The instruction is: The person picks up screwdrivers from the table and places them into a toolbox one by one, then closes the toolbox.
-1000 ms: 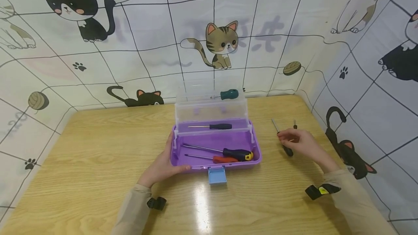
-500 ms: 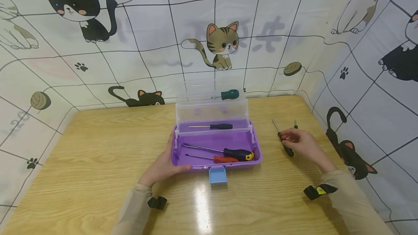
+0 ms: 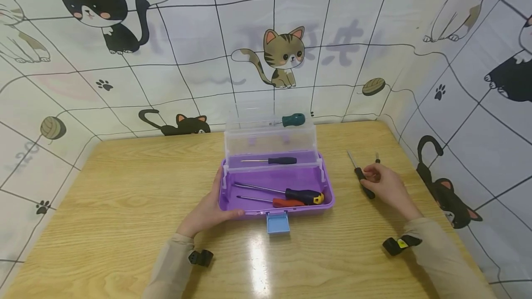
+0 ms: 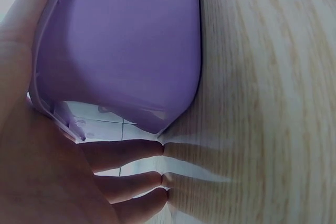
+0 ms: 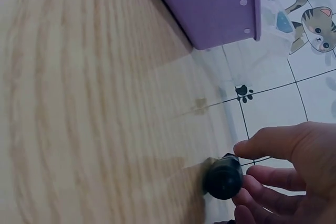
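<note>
In the head view an uncapped purple toolbox [image 3: 272, 176] stands mid-table, its clear lid raised. My left hand [image 3: 209, 209] holds its left end, thumb along the front rim; in the left wrist view the other fingers [image 4: 123, 153] reach past the box, their tips at the table. Inside lie a black-and-yellow screwdriver [image 3: 301, 195] and a red-handled screwdriver [image 3: 287, 203]. To the right, a black-handled screwdriver [image 3: 363, 182] lies on the wood. My right hand [image 3: 386, 186] is beside its handle, fingers loosely bent and not closed round it; contact is hard to tell.
A small dark screwdriver [image 3: 377, 158], partly hidden, lies behind my right hand. One slim screwdriver [image 3: 281, 160] shows behind the clear lid part, and a green-handled screwdriver [image 3: 293, 119] is at the lid's top. A cat-print wall covering [image 3: 187, 59] borders the table's back and right.
My right hand has shifted slightly right, off the black-handled screwdriver, uncovering more of its handle. That screwdriver, the toolbox and my left hand stay where they were.
</note>
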Available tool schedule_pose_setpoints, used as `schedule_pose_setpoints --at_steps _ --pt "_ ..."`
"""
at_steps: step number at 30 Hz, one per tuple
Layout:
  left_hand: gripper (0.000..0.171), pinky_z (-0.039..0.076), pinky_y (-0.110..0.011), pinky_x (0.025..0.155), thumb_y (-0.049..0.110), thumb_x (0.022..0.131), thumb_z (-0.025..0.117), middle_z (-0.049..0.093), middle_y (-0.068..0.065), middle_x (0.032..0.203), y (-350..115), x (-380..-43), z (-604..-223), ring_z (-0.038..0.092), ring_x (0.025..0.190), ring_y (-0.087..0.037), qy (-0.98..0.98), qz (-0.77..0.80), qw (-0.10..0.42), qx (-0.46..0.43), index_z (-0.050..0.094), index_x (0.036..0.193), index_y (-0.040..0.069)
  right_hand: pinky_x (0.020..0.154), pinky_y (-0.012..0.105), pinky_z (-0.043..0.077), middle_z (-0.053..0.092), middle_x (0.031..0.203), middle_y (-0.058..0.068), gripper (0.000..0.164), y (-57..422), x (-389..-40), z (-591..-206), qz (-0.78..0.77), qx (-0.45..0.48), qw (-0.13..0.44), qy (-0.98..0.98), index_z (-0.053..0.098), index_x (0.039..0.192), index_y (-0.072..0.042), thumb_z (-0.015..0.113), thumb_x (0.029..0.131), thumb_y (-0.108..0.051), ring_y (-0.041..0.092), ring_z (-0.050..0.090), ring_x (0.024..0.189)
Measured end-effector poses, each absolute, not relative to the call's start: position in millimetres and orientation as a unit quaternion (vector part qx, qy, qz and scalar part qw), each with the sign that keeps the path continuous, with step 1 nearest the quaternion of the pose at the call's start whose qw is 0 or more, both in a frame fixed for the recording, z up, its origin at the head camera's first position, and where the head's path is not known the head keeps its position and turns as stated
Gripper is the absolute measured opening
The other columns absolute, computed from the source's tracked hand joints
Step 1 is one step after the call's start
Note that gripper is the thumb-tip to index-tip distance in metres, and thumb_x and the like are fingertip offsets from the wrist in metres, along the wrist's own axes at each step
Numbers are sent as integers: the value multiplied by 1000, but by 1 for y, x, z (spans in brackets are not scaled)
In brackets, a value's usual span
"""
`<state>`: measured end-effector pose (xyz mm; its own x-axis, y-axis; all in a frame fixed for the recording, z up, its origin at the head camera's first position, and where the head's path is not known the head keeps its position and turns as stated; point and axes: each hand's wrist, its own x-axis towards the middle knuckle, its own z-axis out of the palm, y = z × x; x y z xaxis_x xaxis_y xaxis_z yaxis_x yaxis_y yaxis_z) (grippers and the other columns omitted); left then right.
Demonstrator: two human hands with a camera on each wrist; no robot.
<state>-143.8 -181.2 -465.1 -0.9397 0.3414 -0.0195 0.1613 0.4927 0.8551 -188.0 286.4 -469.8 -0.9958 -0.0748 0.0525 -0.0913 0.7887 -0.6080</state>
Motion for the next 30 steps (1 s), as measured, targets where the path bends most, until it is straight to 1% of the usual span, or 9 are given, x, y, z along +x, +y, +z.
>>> schedule_pose_setpoints --at_steps 2,3,7,9,13,17,20,24,30 --pt "128 23 -61 107 24 73 86 15 -30 154 -178 -141 -457 29 134 -49 858 484 97 142 -13 154 11 71 45 49 65 97 20 35 286 -189 -471 317 37 13 -948 58 111 7 72 86 -13 35 63 86" --pt "128 23 -61 107 23 73 86 15 -30 154 -178 -141 -456 28 134 -49 857 486 96 142 -12 154 11 70 43 48 65 96 20 35 285 -189 -472 314 35 13 -949 58 111 7 73 86 -13 34 62 85" --pt "129 22 -60 108 24 73 86 15 -28 155 -178 -141 -456 26 136 -47 856 488 98 140 -13 154 13 66 37 42 63 92 17 37 283 -190 -473 309 27 10 -951 56 109 7 73 85 -16 30 59 81" --pt "130 22 -59 108 29 72 87 15 -26 155 -181 -143 -464 27 136 -45 857 486 95 142 -13 154 18 66 37 41 62 91 17 37 282 -191 -474 307 25 9 -951 56 108 7 73 85 -16 30 58 81" --pt "130 23 -59 108 33 73 86 15 -26 155 -181 -144 -465 29 135 -46 861 480 99 140 -15 154 20 66 38 41 60 90 16 35 282 -192 -476 303 21 3 -953 56 105 7 72 85 -17 31 57 81" --pt "130 25 -58 108 34 73 86 15 -24 156 -181 -144 -465 29 135 -44 861 479 99 139 -16 153 23 63 36 39 59 88 14 31 282 -193 -477 300 16 -5 -954 56 102 5 71 85 -16 28 55 78" --pt "131 25 -57 108 34 72 86 15 -23 156 -181 -144 -465 29 136 -43 860 481 100 137 -16 154 23 63 35 38 58 87 13 29 283 -193 -477 302 14 -10 -953 56 102 4 70 86 -16 27 54 76" --pt "131 24 -57 108 35 72 86 14 -24 156 -181 -144 -465 28 136 -44 862 477 100 136 -16 154 21 64 35 38 59 88 12 28 283 -193 -477 308 14 -14 -951 57 102 3 71 86 -16 26 54 77" --pt "131 25 -57 108 34 72 86 15 -24 156 -181 -143 -465 30 135 -44 862 478 101 136 -17 153 24 63 34 38 60 87 12 28 283 -192 -478 322 15 -6 -947 59 103 3 72 86 -15 24 54 76"
